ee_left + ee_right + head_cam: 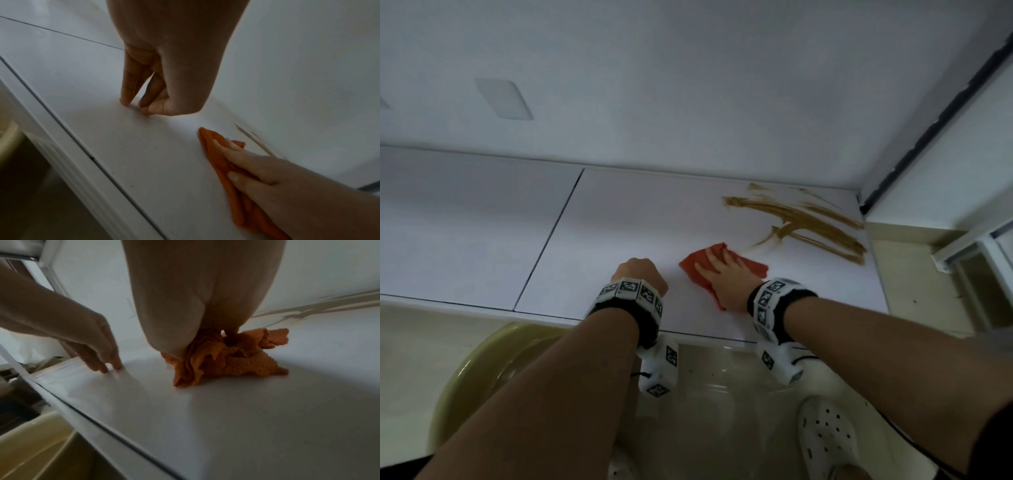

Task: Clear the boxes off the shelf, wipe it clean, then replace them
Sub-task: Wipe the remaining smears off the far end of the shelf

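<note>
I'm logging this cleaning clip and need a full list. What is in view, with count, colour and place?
shelf: one, white, below the wall, no boxes on it
cloth: one, orange-red, on the shelf under the right hand
smear: one patch of streaks, brown, far right of the shelf, beyond the cloth
basin: one, pale yellow-green, on the floor below the shelf's front edge
shoe: one fully seen, white with holes, on the floor
left hand: fingertips resting on the shelf, holding nothing
right hand: pressing the cloth flat on the shelf
</note>
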Demonstrator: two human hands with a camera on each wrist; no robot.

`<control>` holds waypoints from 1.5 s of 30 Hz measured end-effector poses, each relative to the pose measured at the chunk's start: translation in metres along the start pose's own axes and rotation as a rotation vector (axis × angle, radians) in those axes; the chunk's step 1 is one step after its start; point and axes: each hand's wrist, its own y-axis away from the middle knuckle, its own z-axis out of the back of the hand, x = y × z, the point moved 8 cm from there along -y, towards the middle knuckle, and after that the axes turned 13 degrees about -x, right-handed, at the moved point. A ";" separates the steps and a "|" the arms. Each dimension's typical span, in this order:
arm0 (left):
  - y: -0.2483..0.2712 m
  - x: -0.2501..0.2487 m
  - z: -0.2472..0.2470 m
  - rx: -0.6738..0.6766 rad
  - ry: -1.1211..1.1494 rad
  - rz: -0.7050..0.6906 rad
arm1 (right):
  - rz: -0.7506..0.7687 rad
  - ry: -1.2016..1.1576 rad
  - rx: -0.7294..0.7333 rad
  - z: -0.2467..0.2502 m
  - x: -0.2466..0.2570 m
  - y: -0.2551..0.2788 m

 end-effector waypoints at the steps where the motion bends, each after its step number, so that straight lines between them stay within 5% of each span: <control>1: 0.001 0.000 -0.001 0.002 -0.008 -0.001 | 0.014 -0.008 0.006 -0.001 0.006 -0.006; 11: -0.007 0.005 -0.003 0.021 0.018 0.007 | -0.123 -0.102 -0.016 0.014 -0.045 -0.048; 18: -0.008 -0.001 -0.001 0.005 0.007 -0.008 | -0.433 -0.146 -0.043 0.004 -0.126 0.011; 30: -0.005 -0.014 0.005 -0.027 -0.067 -0.084 | -0.070 -0.076 -0.051 -0.002 -0.016 0.005; 38: -0.018 -0.040 0.006 -0.053 -0.078 -0.159 | -0.222 -0.096 -0.017 0.002 -0.065 -0.025; 45: -0.024 -0.045 -0.011 -0.066 -0.119 -0.252 | -0.474 -0.168 -0.036 -0.001 -0.133 0.037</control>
